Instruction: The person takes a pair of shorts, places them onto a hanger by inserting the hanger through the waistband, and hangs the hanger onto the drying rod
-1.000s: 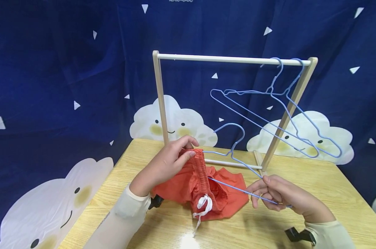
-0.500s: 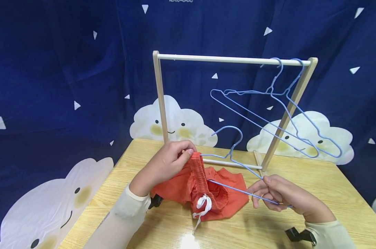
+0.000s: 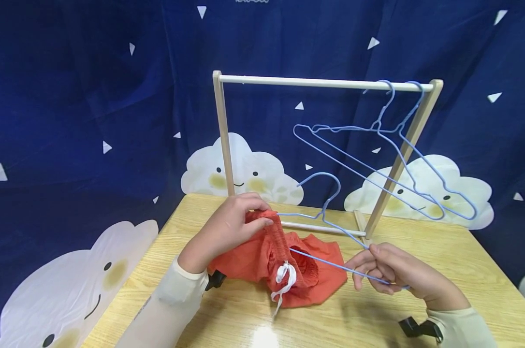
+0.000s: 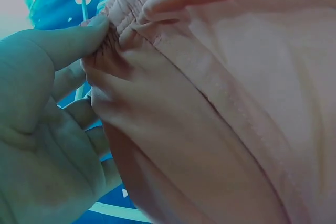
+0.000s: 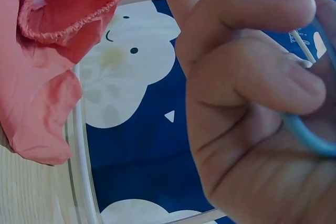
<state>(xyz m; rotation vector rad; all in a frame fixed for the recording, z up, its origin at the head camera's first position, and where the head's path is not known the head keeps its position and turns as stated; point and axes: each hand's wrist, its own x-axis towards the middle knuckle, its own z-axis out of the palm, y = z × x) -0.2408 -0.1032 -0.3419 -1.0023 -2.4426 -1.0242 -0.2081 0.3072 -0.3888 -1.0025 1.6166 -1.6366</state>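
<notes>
Orange-red shorts with a gathered elastic waistband and a white drawstring sit bunched over the table. My left hand pinches the waistband at its upper edge between thumb and fingers; the left wrist view shows the thumb pressed on the gathers. A blue wire hanger has its left end inside the waist opening, hidden by the cloth. Its hook stands up, bare. At the hanger's other end my right hand grips the wire, with fingers curled round it in the right wrist view.
Behind the hands stands a small wooden rack with a white top rail. Two blue hangers hang from its right end. The pale wood table extends around the shorts. A dark blue cloth with clouds hangs behind.
My left hand has shifted slightly left and drawn the waistband a little further left along the hanger. The hook dipped, then rose again. My right hand has barely moved.
</notes>
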